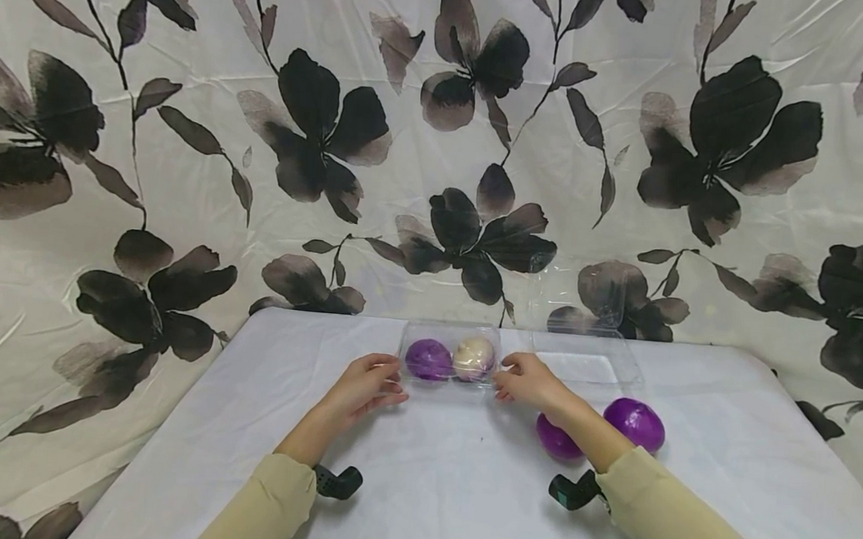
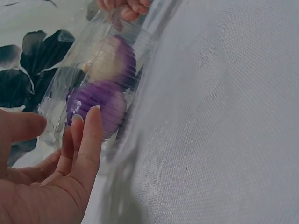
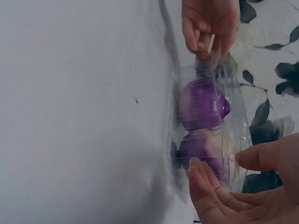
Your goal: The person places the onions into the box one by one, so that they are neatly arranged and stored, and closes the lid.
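Note:
A clear plastic clamshell box (image 1: 448,379) with its lid down lies toward the back of the white table. Inside sit a glossy round purple piece (image 1: 428,359) and a cream-and-purple one (image 1: 474,358), side by side. My left hand (image 1: 365,390) holds the box's left end, thumb at the corner and fingertips along its front wall. At the opposite end my right hand (image 1: 532,383) grips the box, its thumb (image 3: 261,156) on the lid's edge and fingertips (image 3: 198,172) against the side.
A second clear clamshell box (image 1: 582,368) stands open at the back right, its lid (image 1: 580,292) raised. Two more round purple pieces lie in front of it: one (image 1: 634,424) in full sight, another (image 1: 558,437) partly behind my right forearm. Floral cloth (image 1: 478,139) hangs behind the table.

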Tool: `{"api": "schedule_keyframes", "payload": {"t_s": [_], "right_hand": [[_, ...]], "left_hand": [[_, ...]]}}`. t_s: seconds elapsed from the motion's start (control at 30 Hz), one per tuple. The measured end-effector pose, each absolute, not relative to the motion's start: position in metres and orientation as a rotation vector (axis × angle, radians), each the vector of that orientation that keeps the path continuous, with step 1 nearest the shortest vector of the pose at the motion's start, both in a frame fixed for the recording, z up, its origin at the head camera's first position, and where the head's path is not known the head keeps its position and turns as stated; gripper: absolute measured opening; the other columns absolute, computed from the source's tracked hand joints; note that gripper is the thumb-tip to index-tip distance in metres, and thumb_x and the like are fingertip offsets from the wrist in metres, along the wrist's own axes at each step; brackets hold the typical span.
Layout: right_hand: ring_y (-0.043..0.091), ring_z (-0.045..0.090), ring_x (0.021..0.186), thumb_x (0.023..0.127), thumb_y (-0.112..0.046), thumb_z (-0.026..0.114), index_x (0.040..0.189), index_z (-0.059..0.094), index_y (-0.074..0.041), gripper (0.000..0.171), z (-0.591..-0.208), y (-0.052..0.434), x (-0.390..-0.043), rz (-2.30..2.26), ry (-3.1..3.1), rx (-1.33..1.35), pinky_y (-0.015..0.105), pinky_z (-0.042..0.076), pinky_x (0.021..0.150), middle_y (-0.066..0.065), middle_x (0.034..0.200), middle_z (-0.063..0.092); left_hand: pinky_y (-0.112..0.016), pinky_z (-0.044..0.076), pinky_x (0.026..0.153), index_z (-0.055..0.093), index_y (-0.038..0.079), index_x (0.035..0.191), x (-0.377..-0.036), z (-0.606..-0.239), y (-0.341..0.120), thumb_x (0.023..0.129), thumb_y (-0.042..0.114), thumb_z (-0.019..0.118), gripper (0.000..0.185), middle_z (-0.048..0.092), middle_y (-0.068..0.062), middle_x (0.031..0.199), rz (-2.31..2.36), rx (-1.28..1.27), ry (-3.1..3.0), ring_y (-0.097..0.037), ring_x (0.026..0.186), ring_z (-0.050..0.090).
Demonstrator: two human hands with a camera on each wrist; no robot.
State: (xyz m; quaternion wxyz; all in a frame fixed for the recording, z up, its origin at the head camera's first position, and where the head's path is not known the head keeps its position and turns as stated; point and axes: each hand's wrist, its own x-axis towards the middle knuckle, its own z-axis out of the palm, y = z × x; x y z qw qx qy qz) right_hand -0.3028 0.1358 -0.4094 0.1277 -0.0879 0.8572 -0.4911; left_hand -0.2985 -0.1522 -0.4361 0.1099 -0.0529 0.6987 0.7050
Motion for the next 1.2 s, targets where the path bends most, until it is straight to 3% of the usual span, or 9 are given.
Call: {"api": "schedule_keyframes", "payload": {"t_s": [0.4,1.2], "right_hand": [[0.018,0.069,0.071,0.1,0.0,0.049,0.142,0.033,0.022,0.05,-0.4164,0.1309,-0.3067,-1.673,2.24,-0.174,0.035,0.067,0.072,0.029,0.097,0.067],[0.017,0.067,0.068,0.099,0.002,0.051,0.144,0.032,0.019,0.052,-0.4146,0.1298,-0.3105,-1.728,2.189,-0.106,0.034,0.066,0.07,0.021,0.089,0.067]], "left_hand": [[-0.037,0.067,0.081,0.044,-0.003,0.144,-0.3004,-0.4376,-0.152,0.106,0.011,0.052,0.041,0.068,-0.017,0.097,2.059,-0.137,2.06,-0.029,0.091,0.071],[-0.037,0.067,0.083,0.041,-0.003,0.144,-0.303,-0.4395,-0.1504,0.104,0.007,0.053,0.043,0.069,-0.02,0.101,2.086,-0.147,2.047,-0.027,0.089,0.072]]}}
